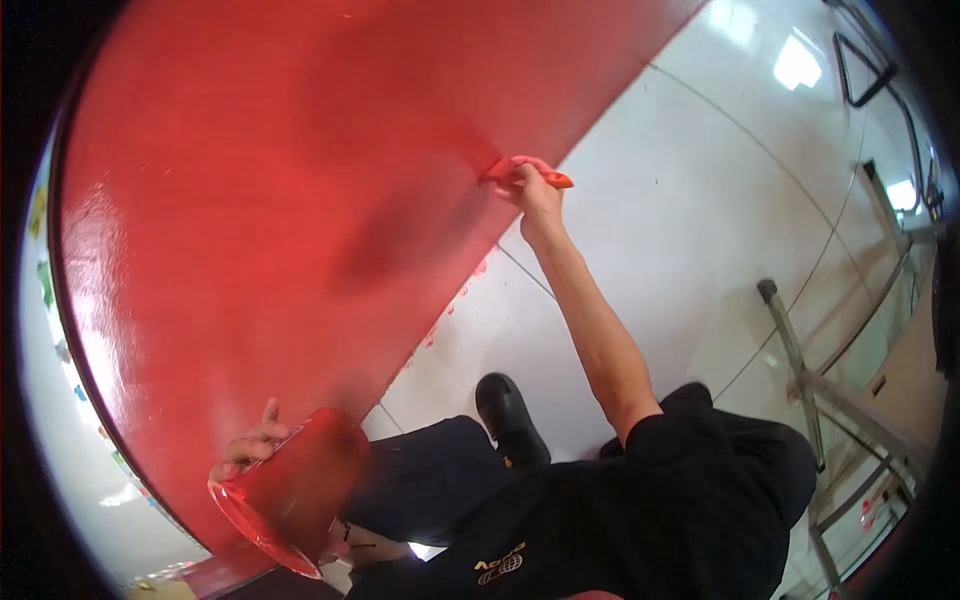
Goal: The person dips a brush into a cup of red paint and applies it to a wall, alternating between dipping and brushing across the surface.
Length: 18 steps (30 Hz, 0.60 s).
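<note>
My right hand (537, 200) is closed around a paintbrush (561, 181), its orange handle pointing right. The red-coated bristles touch or nearly touch the broad red painted panel (230, 220), close to its lower right edge. At the lower left, my left hand (250, 448) holds a red paint container (315, 465), tilted, with fingers over its far side. Wet red paint coats the container, and I cannot see how full it is. The rest of the left hand is hidden behind it.
Pale tiles (680, 200) border the panel, with red smears (450, 305) along the edge. A metal-legged stand (800, 380) is at the right. My black shoe (512, 415) rests near the panel. Coloured spots mark the pale surface at far left.
</note>
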Available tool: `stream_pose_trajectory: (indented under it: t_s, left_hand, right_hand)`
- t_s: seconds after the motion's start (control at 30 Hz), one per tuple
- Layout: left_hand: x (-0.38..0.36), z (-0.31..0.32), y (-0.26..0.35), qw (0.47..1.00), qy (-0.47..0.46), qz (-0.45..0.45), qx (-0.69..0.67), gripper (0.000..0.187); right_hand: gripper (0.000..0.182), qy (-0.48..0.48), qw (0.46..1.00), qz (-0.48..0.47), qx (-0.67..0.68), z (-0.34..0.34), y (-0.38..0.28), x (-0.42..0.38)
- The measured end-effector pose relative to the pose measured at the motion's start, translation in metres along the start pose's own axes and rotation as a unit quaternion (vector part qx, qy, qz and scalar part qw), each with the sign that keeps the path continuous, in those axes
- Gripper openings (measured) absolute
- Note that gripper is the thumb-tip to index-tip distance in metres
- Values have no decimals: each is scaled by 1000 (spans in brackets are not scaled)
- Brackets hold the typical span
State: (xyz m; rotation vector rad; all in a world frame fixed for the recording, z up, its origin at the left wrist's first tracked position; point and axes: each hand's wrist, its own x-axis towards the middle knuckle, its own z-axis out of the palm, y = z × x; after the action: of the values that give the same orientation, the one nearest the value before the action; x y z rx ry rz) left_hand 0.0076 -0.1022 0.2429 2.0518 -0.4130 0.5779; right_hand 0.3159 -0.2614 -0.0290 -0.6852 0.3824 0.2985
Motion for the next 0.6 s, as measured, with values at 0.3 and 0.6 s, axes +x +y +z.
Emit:
stream_pose_trajectory:
  t_s: [0.3, 0.6]
  left_hand:
    - [30, 29, 5, 998, -25, -25, 60, 111]
    - [52, 52, 4, 980, 75, -186, 11, 92]
  right_hand:
    - [13, -269, 921, -279, 48, 137, -128, -77]
    - [12, -156, 908, -390, -16, 44, -18, -18]
